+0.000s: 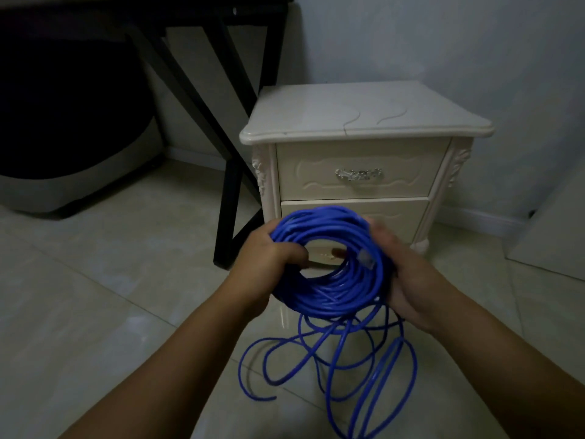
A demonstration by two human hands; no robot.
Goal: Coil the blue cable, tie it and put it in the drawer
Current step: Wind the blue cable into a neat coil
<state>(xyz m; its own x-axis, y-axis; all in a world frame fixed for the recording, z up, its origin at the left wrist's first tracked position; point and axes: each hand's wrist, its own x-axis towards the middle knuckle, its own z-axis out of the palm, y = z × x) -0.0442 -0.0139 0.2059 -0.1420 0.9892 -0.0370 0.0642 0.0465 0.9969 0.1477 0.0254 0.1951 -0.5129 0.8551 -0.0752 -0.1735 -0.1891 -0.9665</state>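
2 hands (262,264) (408,280) grip 1 blue cable (329,289).

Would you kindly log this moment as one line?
coiling | both hands hold blue cable coil | loose loops on floor | drawers shut

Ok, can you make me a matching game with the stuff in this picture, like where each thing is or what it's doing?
Things:
1. cable coil
2. loose cable loops
3. top drawer
4. plug

States:
A. shut, with a silver handle
B. held up between the left hand and right hand
C. resting on the coil's right side
D. spread on the tiled floor

Pairs: 1-B, 2-D, 3-A, 4-C
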